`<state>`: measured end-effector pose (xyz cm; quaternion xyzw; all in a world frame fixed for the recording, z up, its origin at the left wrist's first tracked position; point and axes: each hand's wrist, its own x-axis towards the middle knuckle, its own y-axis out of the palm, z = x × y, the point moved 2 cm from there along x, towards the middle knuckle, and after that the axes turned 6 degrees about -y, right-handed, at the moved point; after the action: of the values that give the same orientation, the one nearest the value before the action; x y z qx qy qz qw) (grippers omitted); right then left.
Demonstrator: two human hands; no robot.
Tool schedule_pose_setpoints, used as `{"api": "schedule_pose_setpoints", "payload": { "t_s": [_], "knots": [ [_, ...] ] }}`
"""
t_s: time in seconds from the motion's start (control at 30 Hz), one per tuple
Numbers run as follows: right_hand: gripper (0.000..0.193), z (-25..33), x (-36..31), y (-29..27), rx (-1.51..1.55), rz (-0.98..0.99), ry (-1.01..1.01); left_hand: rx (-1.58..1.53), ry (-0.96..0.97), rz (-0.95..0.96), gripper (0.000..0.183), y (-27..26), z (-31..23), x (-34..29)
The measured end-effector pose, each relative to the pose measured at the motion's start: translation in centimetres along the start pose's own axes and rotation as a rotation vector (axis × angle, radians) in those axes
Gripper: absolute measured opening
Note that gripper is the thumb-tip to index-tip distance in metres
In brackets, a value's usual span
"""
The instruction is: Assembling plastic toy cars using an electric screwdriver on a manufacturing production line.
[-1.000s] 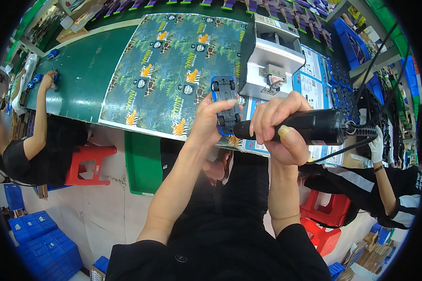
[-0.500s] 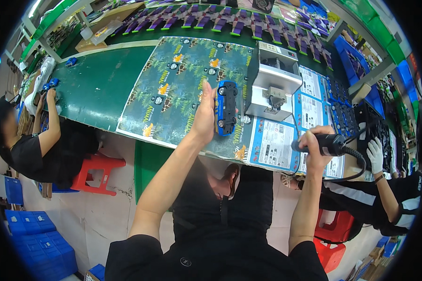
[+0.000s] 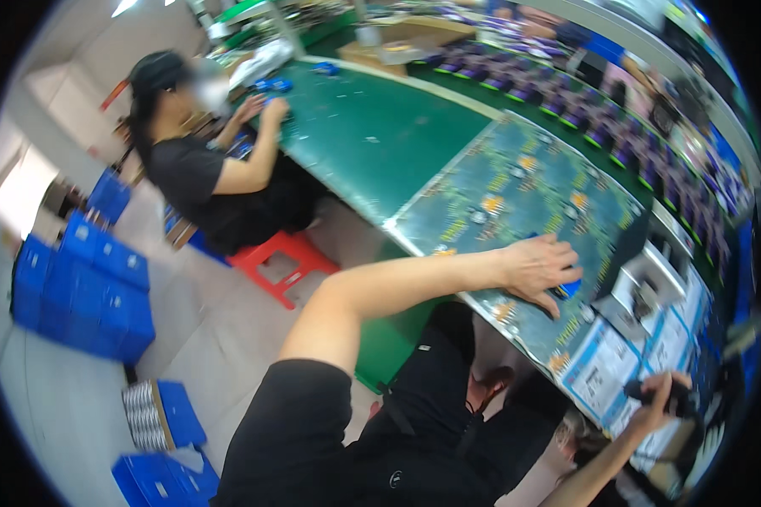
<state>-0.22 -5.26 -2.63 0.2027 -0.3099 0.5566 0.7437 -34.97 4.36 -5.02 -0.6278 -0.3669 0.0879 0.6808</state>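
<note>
broadly, a green bench [image 3: 355,139] spans the upper frame, a patterned sheet [image 3: 465,203] on it. right of centre, the left hand [image 3: 539,266] spreads its fingers, grip unclear; lower right, the right hand [image 3: 654,411] clasps a black tool [image 3: 683,398]. a blue toy car [image 3: 570,288] lies under the nearer left hand, long axis seemingly slanting upper-left to lower-right, front hidden.

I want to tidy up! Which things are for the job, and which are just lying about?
For the job:
blue toy, mostly hidden under the left hand
black tool in the right hand

Seemingly just lying about:
blue boxes on the floor
purple pieces in a row
</note>
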Motion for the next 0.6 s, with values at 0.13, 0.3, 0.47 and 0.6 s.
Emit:
{"api": "schedule_pose_setpoints", "payload": {
  "t_s": [0.13,0.3,0.47,0.6],
  "knots": [
    [0.012,-0.1,0.2,1.3,0.017,-0.016,0.048,0.144,-0.070,0.133,0.083,-3.7,6.8,-6.3],
    [0.009,-1.4,0.3,1.1,0.051,-0.017,0.030,0.490,-0.458,0.009,0.095,-10.6,14.0,-18.1],
    [0.012,-0.5,0.0,2.4,0.032,0.017,0.068,0.286,-0.603,-0.192,0.078,-8.8,7.8,-20.5],
    [0.014,-0.1,-0.4,1.6,0.024,-0.044,0.109,-0.060,-0.344,-0.335,0.059,-5.0,-1.5,-12.3]
  ]
}}
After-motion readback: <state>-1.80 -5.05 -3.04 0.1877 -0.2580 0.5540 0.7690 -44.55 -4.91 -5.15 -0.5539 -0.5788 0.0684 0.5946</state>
